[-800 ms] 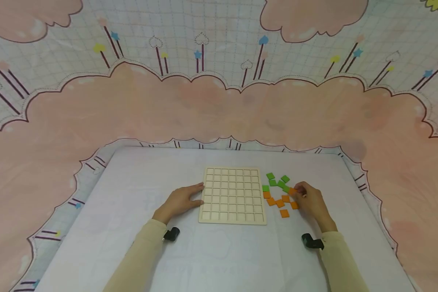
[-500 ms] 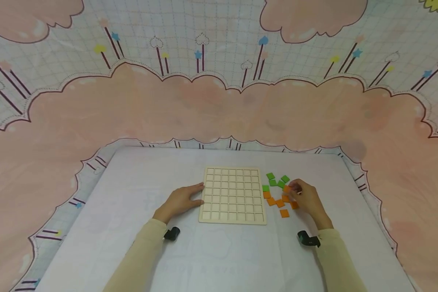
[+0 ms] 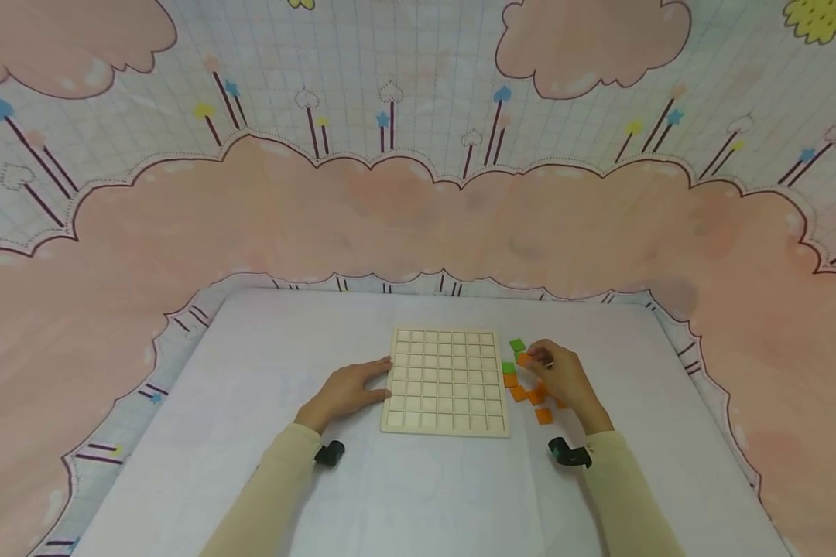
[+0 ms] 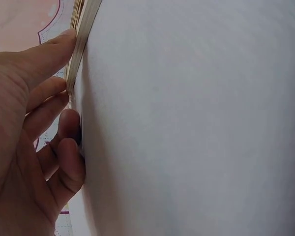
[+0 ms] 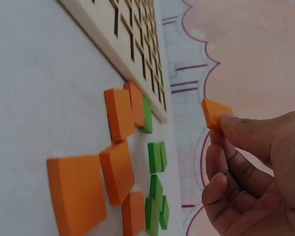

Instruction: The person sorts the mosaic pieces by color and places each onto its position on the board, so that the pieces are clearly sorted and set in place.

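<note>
Thumb and finger of the right hand [image 3: 560, 379] pinch a flat square orange tile [image 5: 214, 111] above the white tabletop [image 3: 446, 495], toward its right edge — likely light, stiff and smooth, best held by opposite thin sides. The left hand [image 3: 344, 393], unclenched, touches the side of a pale wooden gridded board [image 3: 446, 383] midway between the tabletop's left and right edges. One board, six flat square green tiles [image 5: 156, 191], and seven orange — one held, six lying, some partly hidden
</note>
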Demonstrator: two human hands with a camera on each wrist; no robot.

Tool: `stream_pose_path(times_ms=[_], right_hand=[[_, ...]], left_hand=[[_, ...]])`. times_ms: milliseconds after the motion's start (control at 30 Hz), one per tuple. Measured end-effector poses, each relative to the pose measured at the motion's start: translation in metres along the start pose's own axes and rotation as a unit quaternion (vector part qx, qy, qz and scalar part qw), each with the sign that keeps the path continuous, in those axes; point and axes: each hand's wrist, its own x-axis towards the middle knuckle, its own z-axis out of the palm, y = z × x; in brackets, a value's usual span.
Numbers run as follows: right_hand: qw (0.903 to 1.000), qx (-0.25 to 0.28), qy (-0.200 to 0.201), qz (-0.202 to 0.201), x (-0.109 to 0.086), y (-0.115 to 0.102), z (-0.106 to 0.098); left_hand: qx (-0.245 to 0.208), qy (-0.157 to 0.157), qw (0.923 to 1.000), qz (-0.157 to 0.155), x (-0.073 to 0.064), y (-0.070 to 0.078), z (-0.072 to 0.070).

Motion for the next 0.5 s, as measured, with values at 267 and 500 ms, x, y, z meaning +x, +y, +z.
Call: stream_pose_path(times_ms=[267,500], right_hand=[[0.9996,0.016,-0.005,-0.021,0.007,-0.012,0.010],[0.9992,0.032,-0.012,-0.020,0.014,-0.028,0.021]], left_hand=[[0.001,0.002,1.0000,0.006,-0.001,0.002,-0.001],[0.009,-0.001,0.9999,0.006,-0.001,0.002,-0.001]])
